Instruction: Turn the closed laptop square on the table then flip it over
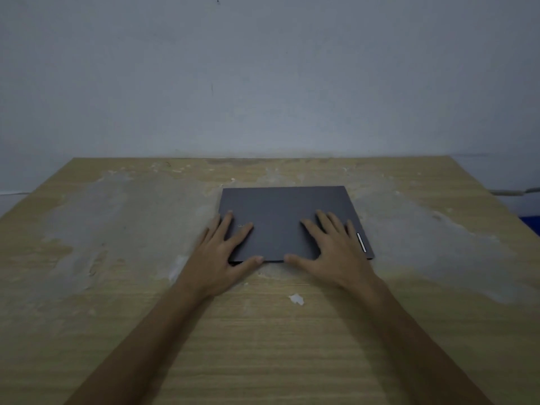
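Note:
A closed dark grey laptop (282, 209) lies flat on the wooden table (263, 331), its edges roughly parallel to the table's far edge. A small silver badge shows near its right front corner. My left hand (217, 255) rests on the laptop's near left corner, fingers spread flat on the lid, thumb at the front edge. My right hand (336, 252) lies flat on the near right part, fingers spread, thumb along the front edge. Neither hand has lifted the laptop.
The tabletop has worn pale patches left and right of the laptop and a small white scrap (296, 299) near the middle. A plain wall (263, 83) rises right behind the table's far edge. Something blue (531, 226) shows past the right edge.

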`<state>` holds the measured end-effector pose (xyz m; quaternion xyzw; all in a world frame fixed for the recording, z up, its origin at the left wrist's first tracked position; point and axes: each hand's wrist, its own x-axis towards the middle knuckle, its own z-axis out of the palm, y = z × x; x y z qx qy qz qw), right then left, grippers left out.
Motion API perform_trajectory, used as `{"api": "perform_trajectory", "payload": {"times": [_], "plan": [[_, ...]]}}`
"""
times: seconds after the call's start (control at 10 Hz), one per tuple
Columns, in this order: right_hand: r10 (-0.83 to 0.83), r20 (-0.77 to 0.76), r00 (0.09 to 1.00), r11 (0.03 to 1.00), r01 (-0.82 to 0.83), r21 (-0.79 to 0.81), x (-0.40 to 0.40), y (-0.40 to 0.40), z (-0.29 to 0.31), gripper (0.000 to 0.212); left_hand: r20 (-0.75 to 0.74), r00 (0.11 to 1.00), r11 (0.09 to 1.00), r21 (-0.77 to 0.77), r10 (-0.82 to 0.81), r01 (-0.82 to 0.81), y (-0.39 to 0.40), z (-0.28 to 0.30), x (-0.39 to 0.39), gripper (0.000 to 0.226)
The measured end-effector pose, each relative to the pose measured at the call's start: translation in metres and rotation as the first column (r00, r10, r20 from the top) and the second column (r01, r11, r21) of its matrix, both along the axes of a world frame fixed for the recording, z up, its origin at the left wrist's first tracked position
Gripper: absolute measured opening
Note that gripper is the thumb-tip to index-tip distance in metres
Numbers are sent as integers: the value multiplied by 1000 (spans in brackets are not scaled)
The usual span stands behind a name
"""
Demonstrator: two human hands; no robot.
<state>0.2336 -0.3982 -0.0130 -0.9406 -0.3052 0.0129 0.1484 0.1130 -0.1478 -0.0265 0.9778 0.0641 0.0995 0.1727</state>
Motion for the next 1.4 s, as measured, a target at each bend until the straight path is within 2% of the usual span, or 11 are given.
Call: {"api": "perform_trajectory", "payload": {"times": [0.1, 0.3, 0.7, 1.0, 1.1, 1.2, 1.3, 1.4], "plan": [[24, 63, 998, 999, -22, -32, -2, 1, -3, 115, -10, 997, 993, 92, -78, 78, -2, 2, 4, 87], [55, 94, 994, 998, -54, -12, 14, 6, -6, 113, -49, 993, 982, 151, -111, 117, 3, 4, 22, 91], [-3, 121, 993, 999, -2, 39, 86, 58, -6, 116, -49, 995, 991, 90, -92, 96, 52, 11, 96, 95], [-20, 115, 993, 999, 17, 29, 79, 60, -1, 116, -15, 999, 999, 11, -44, 44, 45, 13, 87, 85], [-49, 122, 991, 997, 41, 69, 62, 58, 1, 107, 31, 999, 1000, -18, 16, -15, 33, 11, 69, 73], [-69, 156, 985, 991, 50, 124, 44, 53, 0, 76, 38, 998, 997, -60, 54, -52, 22, 5, 47, 64], [-69, 210, 975, 975, 21, 223, 22, 47, 1, 37, 178, 983, 998, -46, 49, -41, 9, 6, 21, 47], [-77, 190, 979, 944, 11, 329, 5, 44, 15, 20, 347, 934, 995, -68, 90, -71, 2, 16, 2, 17]]}}
